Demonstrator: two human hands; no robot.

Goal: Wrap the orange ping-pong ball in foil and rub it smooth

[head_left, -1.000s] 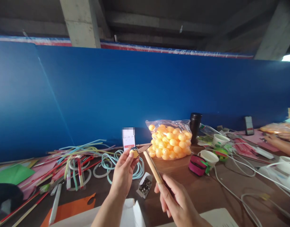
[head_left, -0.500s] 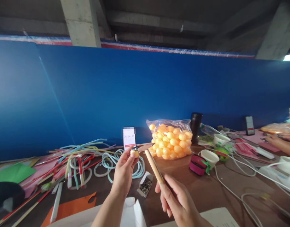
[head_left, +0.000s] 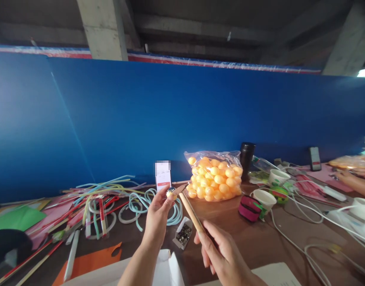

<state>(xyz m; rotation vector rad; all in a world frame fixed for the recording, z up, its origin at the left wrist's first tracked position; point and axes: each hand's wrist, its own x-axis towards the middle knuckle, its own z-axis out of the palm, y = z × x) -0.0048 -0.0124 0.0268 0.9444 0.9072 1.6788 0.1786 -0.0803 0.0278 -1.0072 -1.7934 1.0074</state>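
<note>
My left hand (head_left: 156, 216) is raised over the table, its fingertips pinched on a small orange ball with a shiny metal cap (head_left: 171, 192). My right hand (head_left: 222, 256) is closed round the wooden handle of a small hammer (head_left: 191, 212). The hammer's head touches or nearly touches the ball. A small open box of metal tacks (head_left: 182, 233) lies on the brown table below the hands.
A clear bag of orange balls (head_left: 214, 180) stands behind, beside a black tumbler (head_left: 246, 159). A phone (head_left: 163, 178) leans on the blue wall. Coloured tubes (head_left: 111, 196) lie left; paper cups (head_left: 263, 197), a pink case (head_left: 248, 207) and cables right. Another person's arm (head_left: 353, 180) reaches in far right.
The hammer head has moved slightly closer to the ball; both hands stay in nearly the same place.
</note>
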